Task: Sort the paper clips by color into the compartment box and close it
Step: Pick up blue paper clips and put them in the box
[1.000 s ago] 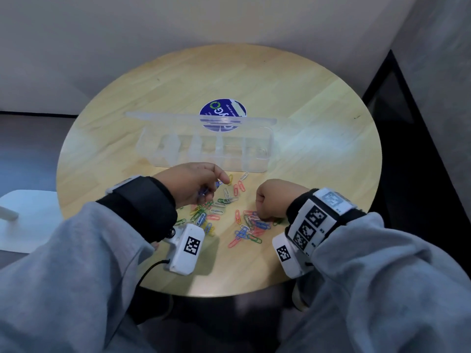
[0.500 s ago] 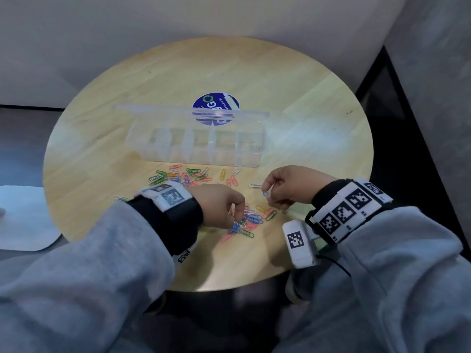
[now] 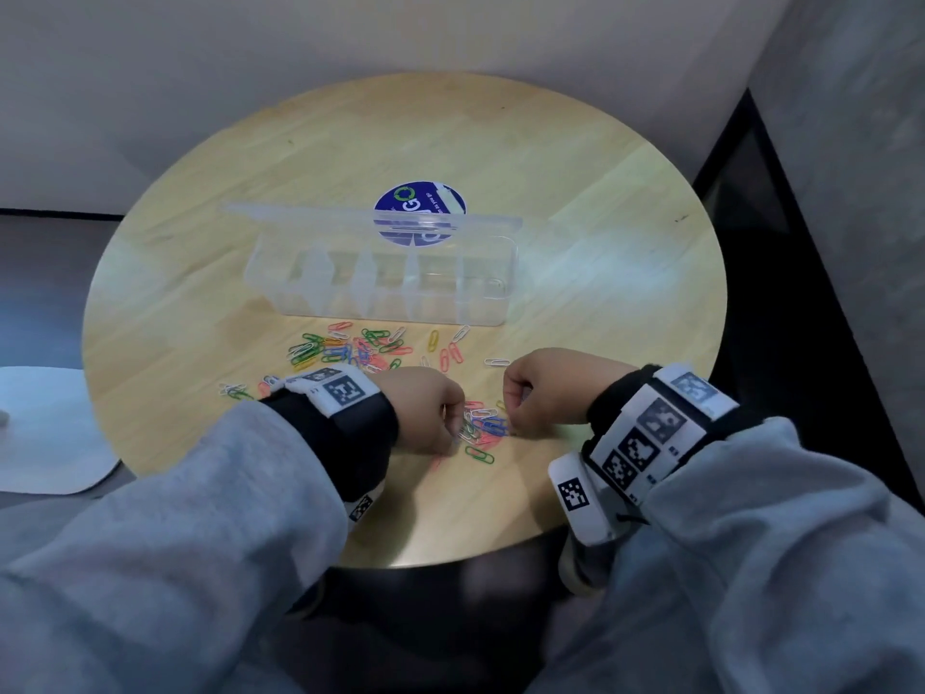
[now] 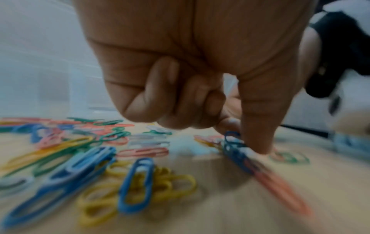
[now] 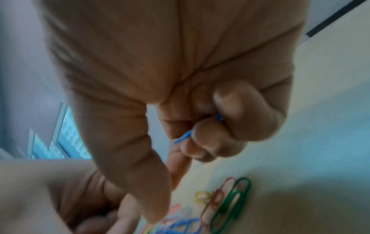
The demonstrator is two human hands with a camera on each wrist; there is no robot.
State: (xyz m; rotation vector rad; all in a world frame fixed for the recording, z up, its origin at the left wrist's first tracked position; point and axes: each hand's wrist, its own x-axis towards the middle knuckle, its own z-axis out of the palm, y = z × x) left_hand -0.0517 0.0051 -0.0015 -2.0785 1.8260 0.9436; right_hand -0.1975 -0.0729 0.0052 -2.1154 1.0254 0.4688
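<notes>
Paper clips [image 3: 350, 347] lie loose on the round table [image 3: 575, 182], one bunch just in front of the open clear compartment box [image 3: 380, 278], a smaller heap [image 3: 483, 427] nearer me between my two hands. From the head view my left hand [image 3: 425, 410] and right hand [image 3: 548, 388] sit knuckles-up on either side of that heap, close together but apart, fingers curled down into it. Bare wood runs wide to the right of the box and behind it; the near table edge is just below my wrists.

On the left wrist view, my left hand [image 4: 192, 63] has three fingers curled into the palm while thumb and forefinger pinch a blue clip [image 4: 232, 142] against the wood.

On the right wrist view, my right hand [image 5: 180, 79] keeps a blue clip [image 5: 183, 137] tucked under curled fingers, with thumb and forefinger reaching down to the heap. A green clip [image 5: 232, 204] lies beside it.
</notes>
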